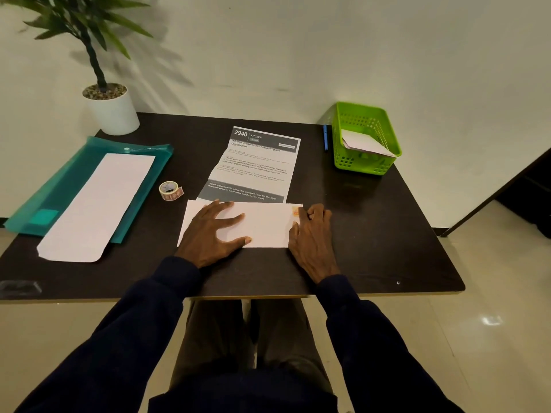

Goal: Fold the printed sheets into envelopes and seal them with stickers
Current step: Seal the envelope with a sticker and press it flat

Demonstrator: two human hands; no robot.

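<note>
Now, folded sheet: a white folded sheet (262,226) lies flat at the near middle of the dark table (372,234), long side across.
Sticker: a small orange sticker (295,211) sits at the sheet's far right corner.
Left hand: the left hand (213,234) lies palm down on the sheet's left half, fingers spread apart, gripping nothing.
Right hand: the right hand (313,234) rests at the sheet's right edge, fingers loosely curled beside the sticker, nothing clamped.
Printed sheet: a creased printed sheet (256,165) lies just beyond, its near edge under the folded one.
Sticker roll: a sticker roll (170,190) stands left of the printed sheet.
Left side: a teal folder (59,192) carries a long white envelope (95,210); a potted plant (110,105) stands behind.
Right side: a green basket (368,162) holds folded paper (363,144), a blue pen (326,138) beside it.
</note>
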